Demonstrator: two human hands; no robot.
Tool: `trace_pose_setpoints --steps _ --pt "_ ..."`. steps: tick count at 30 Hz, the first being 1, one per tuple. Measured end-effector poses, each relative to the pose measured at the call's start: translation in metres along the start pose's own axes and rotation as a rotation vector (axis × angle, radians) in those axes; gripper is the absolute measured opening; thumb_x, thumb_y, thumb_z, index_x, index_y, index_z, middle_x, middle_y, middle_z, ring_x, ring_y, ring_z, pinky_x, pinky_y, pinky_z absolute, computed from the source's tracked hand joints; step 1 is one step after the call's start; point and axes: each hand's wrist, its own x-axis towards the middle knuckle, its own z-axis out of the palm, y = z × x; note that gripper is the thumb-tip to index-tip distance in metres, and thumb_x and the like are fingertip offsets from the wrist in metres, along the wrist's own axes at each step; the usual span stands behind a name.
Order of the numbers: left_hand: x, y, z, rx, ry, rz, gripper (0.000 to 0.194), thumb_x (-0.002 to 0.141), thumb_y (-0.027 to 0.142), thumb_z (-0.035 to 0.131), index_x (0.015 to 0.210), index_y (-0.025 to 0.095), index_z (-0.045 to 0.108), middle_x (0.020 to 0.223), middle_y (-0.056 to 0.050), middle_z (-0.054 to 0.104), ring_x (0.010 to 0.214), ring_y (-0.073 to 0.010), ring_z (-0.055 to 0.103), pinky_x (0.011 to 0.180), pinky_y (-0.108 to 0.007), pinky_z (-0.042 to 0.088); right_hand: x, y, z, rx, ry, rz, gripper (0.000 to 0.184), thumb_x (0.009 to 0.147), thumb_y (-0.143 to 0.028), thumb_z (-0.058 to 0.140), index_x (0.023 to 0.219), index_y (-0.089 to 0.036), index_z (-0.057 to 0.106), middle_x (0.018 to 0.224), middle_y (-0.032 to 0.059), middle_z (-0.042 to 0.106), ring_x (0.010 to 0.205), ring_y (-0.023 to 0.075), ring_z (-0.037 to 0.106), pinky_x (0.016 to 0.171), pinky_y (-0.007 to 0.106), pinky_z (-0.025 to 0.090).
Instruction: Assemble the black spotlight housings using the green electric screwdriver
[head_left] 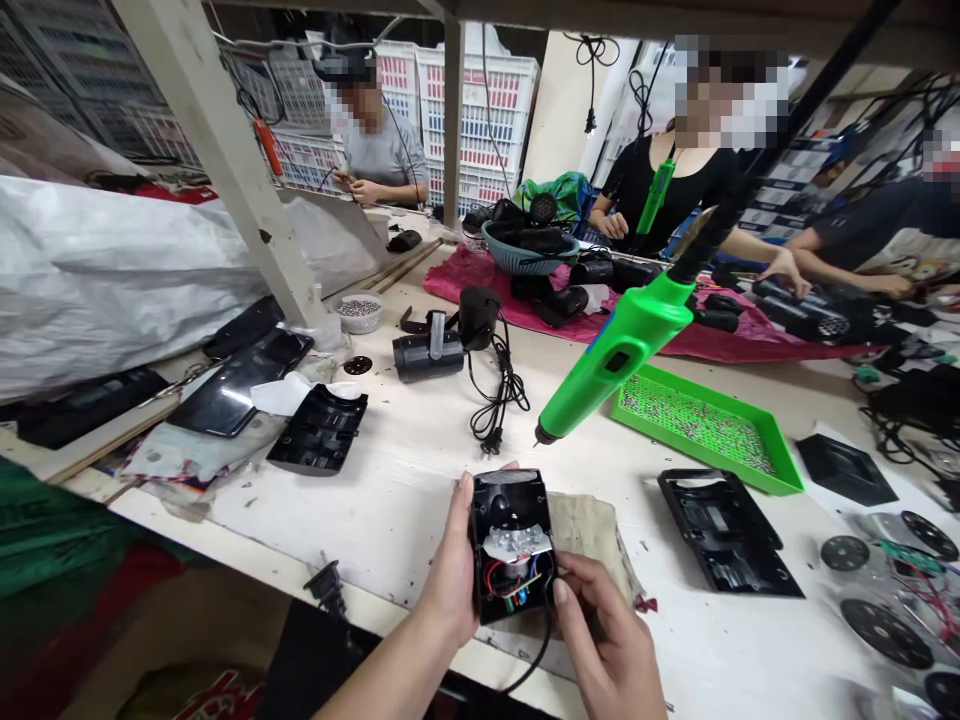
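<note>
My left hand (452, 572) grips an open black plastic housing half (511, 497) from its left side, over the table's front edge. Inside the housing sit a clear lens piece (517, 541), coloured wires and a small circuit board (523, 590). At the lower right edge of the housing, the thumb and fingers of my right hand (606, 628) pinch a black cable (546, 645), which hangs down below. Under and behind the housing lies a folded beige cloth (589, 535). A bright green electric screwdriver (619, 350) hangs above, tip down, apart from both hands.
Empty housing shells lie left (319, 428) and right (724, 535). A green tray (784, 465) and a small tub (358, 315) hold small metal parts. Behind are a lamp (427, 355) with a coiled cord and a blue basket (525, 262). Several people work across the table.
</note>
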Motion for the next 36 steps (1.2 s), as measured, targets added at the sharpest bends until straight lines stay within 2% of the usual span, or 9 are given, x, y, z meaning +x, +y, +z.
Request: trace_pose_setpoints --steps 2,4,8,10,12,17,26,31,36 --pt "0.001 0.0 0.0 0.041 0.023 -0.007 0.059 0.091 0.058 0.04 0.127 0.015 0.059 0.093 -0.01 0.074 0.089 -0.0253 0.068 0.083 -0.036 0.051 0.001 -0.001 -0.002 -0.025 -0.015 0.008 0.025 0.092 -0.04 0.048 0.102 -0.021 0.061 0.092 0.0069 0.073 0.079 0.0181 0.069 0.065 0.022 0.054" --pt "0.002 -0.001 -0.002 0.087 0.041 -0.008 0.06 0.089 0.059 0.043 0.128 0.016 0.057 0.095 -0.011 0.074 0.091 -0.0263 0.068 0.083 -0.037 0.051 0.007 -0.001 -0.008 -0.113 -0.011 -0.052 0.025 0.093 -0.038 0.046 0.102 -0.021 0.062 0.084 0.0048 0.072 0.071 0.0167 0.068 0.061 0.022 0.054" --pt "0.006 -0.003 -0.005 0.143 0.024 0.015 0.06 0.085 0.061 0.05 0.128 0.019 0.057 0.105 -0.011 0.072 0.097 -0.0277 0.067 0.087 -0.038 0.05 0.03 -0.008 -0.025 -0.36 0.078 -0.367 0.016 0.092 -0.03 0.052 0.099 -0.022 0.064 0.079 0.0015 0.07 0.064 0.0144 0.065 0.06 0.022 0.052" --pt "0.007 -0.003 -0.005 0.153 0.005 0.017 0.06 0.084 0.06 0.053 0.127 0.019 0.058 0.108 -0.011 0.071 0.1 -0.0283 0.066 0.088 -0.039 0.05 0.043 -0.014 -0.029 -0.42 0.047 -0.483 0.013 0.092 -0.025 0.053 0.1 -0.021 0.063 0.08 0.0019 0.069 0.067 0.0146 0.064 0.063 0.025 0.051" --pt "0.007 -0.003 -0.005 0.164 -0.005 0.009 0.059 0.083 0.06 0.054 0.126 0.02 0.058 0.11 -0.011 0.071 0.102 -0.0288 0.065 0.089 -0.04 0.049 0.053 -0.019 -0.031 -0.445 -0.022 -0.528 0.014 0.092 -0.022 0.052 0.1 -0.021 0.063 0.08 0.0027 0.067 0.071 0.016 0.063 0.066 0.027 0.05" --pt "0.006 -0.002 -0.002 0.171 -0.002 0.016 0.056 0.083 0.058 0.056 0.124 0.018 0.06 0.108 -0.011 0.072 0.104 -0.0287 0.065 0.09 -0.038 0.048 0.063 -0.025 -0.029 -0.468 -0.114 -0.548 0.016 0.094 -0.021 0.049 0.096 -0.022 0.065 0.081 0.0042 0.065 0.077 0.0179 0.061 0.069 0.031 0.049" --pt "0.004 0.003 0.004 0.185 0.053 -0.016 0.055 0.086 0.058 0.051 0.119 0.017 0.063 0.104 -0.011 0.073 0.1 -0.0278 0.066 0.088 -0.037 0.049 0.064 -0.021 -0.026 -0.464 -0.127 -0.544 0.015 0.095 -0.019 0.048 0.094 -0.02 0.064 0.082 0.0041 0.064 0.079 0.0178 0.059 0.07 0.031 0.047" --pt "0.007 0.004 0.003 0.126 0.055 -0.078 0.057 0.086 0.06 0.049 0.118 0.015 0.062 0.096 -0.012 0.074 0.086 -0.0266 0.07 0.081 -0.037 0.052 0.063 -0.018 -0.024 -0.43 -0.098 -0.507 0.013 0.095 -0.021 0.048 0.099 -0.021 0.06 0.088 0.0044 0.066 0.082 0.0178 0.061 0.073 0.031 0.049" --pt "0.008 0.008 0.004 0.088 0.13 -0.144 0.059 0.085 0.063 0.047 0.109 0.012 0.064 0.076 -0.009 0.073 0.058 -0.0207 0.066 0.068 -0.035 0.052 0.06 -0.013 -0.028 -0.404 -0.074 -0.47 0.013 0.094 -0.021 0.048 0.101 -0.022 0.059 0.089 0.0044 0.066 0.079 0.0172 0.063 0.07 0.029 0.05"
